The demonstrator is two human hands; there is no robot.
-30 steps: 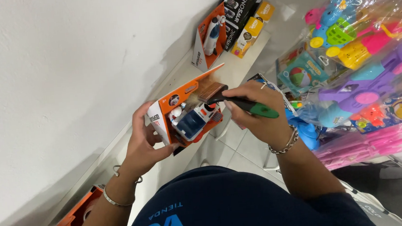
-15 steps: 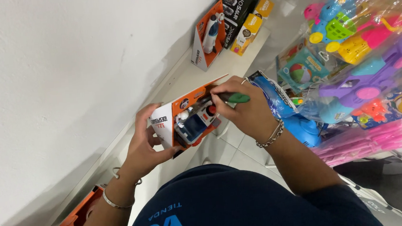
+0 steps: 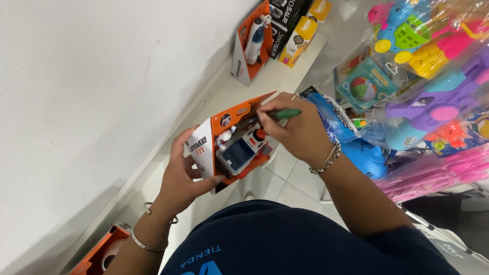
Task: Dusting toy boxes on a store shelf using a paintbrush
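You are looking down past your dark blue shirt at your own two hands, held up in front of a white wall. Your left hand grips an orange toy box by its near left edge, fingers wrapped around the white side panel, tilting the box so its clear window faces you. Your right hand is closed around a green pen, whose tip rests on the upper right part of the box front.

A pale shelf runs along the foot of the wall, away from you to the upper right. Upright on it, well beyond your hands, are another orange box, a black box and a yellow box. A third orange box lies at the near end, by your left elbow.

On your right, bagged plastic toys in bright colours hang close, crowding your right forearm. Between shelf and toys, a narrow strip of tiled floor shows below your hands.
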